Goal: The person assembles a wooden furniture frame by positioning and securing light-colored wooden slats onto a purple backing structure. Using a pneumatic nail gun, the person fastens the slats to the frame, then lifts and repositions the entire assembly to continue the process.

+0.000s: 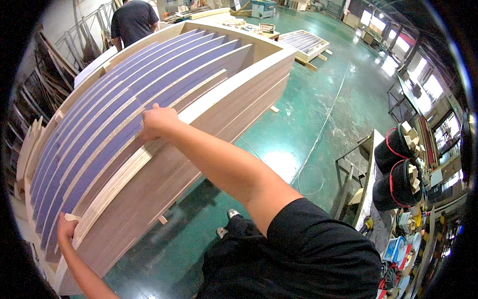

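Observation:
A large wooden frame (219,99) stands before me, its long side dark brown with a pale top edge. Inside it run several long purple-blue panels (119,119) on edge, with speckled pale rims. My right hand (158,121) is curled over the near rim, fingers bent down toward the nearest panels; what it grips is hidden. Below it stretches a layered plywood strip (119,177) along the rim. At the frame's near-left end my left hand (66,229) is closed against a small pale wood piece (71,218), most of its fingers hidden.
Another person (133,22) in a dark shirt bends beyond the frame. A second slatted frame (304,44) rests on blocks on the green floor (298,124). To the right, black buckets (396,187) holding wood offcuts stand on a bench, with tools nearby. Boards lean at left.

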Demonstrator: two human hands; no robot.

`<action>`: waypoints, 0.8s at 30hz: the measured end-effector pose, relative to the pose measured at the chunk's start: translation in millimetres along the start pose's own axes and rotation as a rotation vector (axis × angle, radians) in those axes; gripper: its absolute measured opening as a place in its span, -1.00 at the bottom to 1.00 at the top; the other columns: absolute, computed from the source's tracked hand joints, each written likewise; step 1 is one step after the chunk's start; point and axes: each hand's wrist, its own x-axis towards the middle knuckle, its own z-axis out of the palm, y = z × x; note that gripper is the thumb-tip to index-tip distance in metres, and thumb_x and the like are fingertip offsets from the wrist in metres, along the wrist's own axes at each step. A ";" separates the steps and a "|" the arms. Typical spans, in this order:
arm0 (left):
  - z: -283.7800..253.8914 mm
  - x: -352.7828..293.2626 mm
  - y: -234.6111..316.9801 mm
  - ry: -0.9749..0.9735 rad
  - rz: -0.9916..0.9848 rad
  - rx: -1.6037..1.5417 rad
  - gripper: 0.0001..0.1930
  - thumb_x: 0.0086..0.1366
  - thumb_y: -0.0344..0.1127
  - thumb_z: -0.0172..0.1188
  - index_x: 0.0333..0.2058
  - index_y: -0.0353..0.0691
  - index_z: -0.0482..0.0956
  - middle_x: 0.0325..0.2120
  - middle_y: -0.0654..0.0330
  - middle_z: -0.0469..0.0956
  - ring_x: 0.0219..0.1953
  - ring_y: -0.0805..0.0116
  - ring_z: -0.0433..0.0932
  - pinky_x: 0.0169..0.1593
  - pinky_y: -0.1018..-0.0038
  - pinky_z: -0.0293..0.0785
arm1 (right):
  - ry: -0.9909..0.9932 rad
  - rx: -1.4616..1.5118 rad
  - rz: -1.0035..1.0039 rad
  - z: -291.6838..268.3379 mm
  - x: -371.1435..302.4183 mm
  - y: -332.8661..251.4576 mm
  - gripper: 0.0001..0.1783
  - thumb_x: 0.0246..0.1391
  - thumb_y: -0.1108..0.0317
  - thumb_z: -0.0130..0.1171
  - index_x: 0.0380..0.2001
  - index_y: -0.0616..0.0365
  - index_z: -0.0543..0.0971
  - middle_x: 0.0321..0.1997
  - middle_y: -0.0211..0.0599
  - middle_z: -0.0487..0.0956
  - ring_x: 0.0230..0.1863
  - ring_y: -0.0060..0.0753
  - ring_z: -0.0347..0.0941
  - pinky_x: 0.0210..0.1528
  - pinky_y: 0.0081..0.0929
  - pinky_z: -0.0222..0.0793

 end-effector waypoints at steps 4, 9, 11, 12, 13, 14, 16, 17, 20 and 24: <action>-6.3 -7.4 -4.4 -0.006 -0.014 0.006 -0.02 0.02 -0.28 0.37 0.41 -0.36 0.11 0.19 -0.28 0.46 0.16 -0.08 0.55 0.20 0.23 0.43 | -0.042 -0.049 -0.032 -9.7 -4.8 -12.6 -0.34 -0.09 0.01 0.31 0.13 -0.03 0.59 0.32 0.03 0.44 0.19 -0.05 0.53 0.15 -0.17 0.50; -14.9 -30.6 54.8 -0.028 -0.004 0.074 -0.04 0.06 -0.21 0.36 0.41 -0.34 0.13 0.20 -0.27 0.45 0.23 -0.06 0.49 0.24 0.23 0.39 | -0.015 -0.100 0.019 -4.9 2.4 5.7 -0.34 -0.03 0.06 0.22 0.20 -0.04 0.54 0.33 0.01 0.45 0.25 -0.08 0.50 0.20 -0.19 0.47; -14.6 -13.5 6.2 -0.041 0.016 0.040 -0.07 0.07 -0.18 0.34 0.39 -0.37 0.18 0.22 -0.26 0.44 0.27 -0.04 0.45 0.28 0.27 0.34 | -0.038 -0.087 -0.001 -5.0 0.1 -11.4 -0.33 -0.02 0.09 0.19 0.23 -0.05 0.51 0.34 0.01 0.44 0.28 -0.09 0.47 0.21 -0.19 0.45; -13.1 -14.6 10.2 -0.044 0.018 0.033 -0.08 0.07 -0.18 0.35 0.39 -0.37 0.19 0.22 -0.25 0.44 0.28 -0.04 0.45 0.29 0.28 0.32 | -0.045 -0.095 0.007 -7.3 -1.6 -12.0 -0.33 -0.02 0.11 0.17 0.24 -0.06 0.50 0.34 0.01 0.44 0.29 -0.09 0.46 0.22 -0.19 0.44; -12.3 -14.9 14.6 -0.047 0.020 0.025 -0.08 0.07 -0.19 0.35 0.38 -0.38 0.20 0.23 -0.25 0.43 0.28 -0.04 0.44 0.30 0.29 0.31 | -0.056 -0.098 0.020 -7.1 -2.3 -11.4 -0.31 -0.01 0.09 0.18 0.26 -0.07 0.48 0.35 0.01 0.43 0.31 -0.09 0.45 0.23 -0.20 0.43; -10.4 -13.1 15.6 -0.034 0.039 0.020 -0.09 0.07 -0.19 0.35 0.38 -0.38 0.20 0.24 -0.24 0.43 0.29 -0.04 0.43 0.31 0.29 0.30 | -0.068 -0.100 0.031 -6.6 -2.9 -11.0 -0.29 0.00 0.07 0.19 0.28 -0.07 0.46 0.35 0.01 0.42 0.32 -0.10 0.43 0.25 -0.21 0.42; -7.7 -15.9 9.2 -0.004 0.060 0.014 -0.10 0.08 -0.20 0.35 0.38 -0.39 0.21 0.26 -0.24 0.41 0.30 -0.03 0.42 0.33 0.29 0.28 | -0.062 -0.115 0.021 -4.4 -3.5 -12.0 -0.25 0.03 0.01 0.21 0.33 -0.09 0.42 0.38 0.03 0.39 0.35 -0.08 0.41 0.29 -0.17 0.39; -3.2 -11.4 4.9 0.052 0.060 0.058 -0.12 0.11 -0.21 0.36 0.37 -0.38 0.22 0.27 -0.21 0.39 0.31 -0.04 0.40 0.35 0.29 0.25 | -0.048 -0.125 0.003 -3.3 -0.9 -10.7 -0.22 0.05 -0.03 0.22 0.35 -0.09 0.39 0.40 0.05 0.37 0.36 -0.06 0.39 0.31 -0.14 0.36; 4.9 6.6 -6.5 0.102 0.072 0.103 -0.19 0.14 -0.18 0.33 0.32 -0.40 0.29 0.26 -0.23 0.40 0.30 -0.05 0.41 0.32 0.23 0.30 | -0.085 -0.215 0.030 0.0 0.8 -13.7 -0.20 0.07 -0.16 0.28 0.34 -0.10 0.42 0.37 0.06 0.39 0.35 0.01 0.38 0.34 0.04 0.30; -15.3 -23.3 22.2 0.076 0.026 0.130 -0.10 0.15 0.00 0.27 0.38 -0.36 0.22 0.32 -0.22 0.31 0.37 -0.08 0.31 0.40 0.21 0.22 | -0.002 -0.266 -0.063 3.9 22.9 -6.7 -0.26 0.06 -0.21 0.23 0.22 -0.03 0.53 0.22 -0.01 0.55 0.25 0.06 0.48 0.24 0.04 0.41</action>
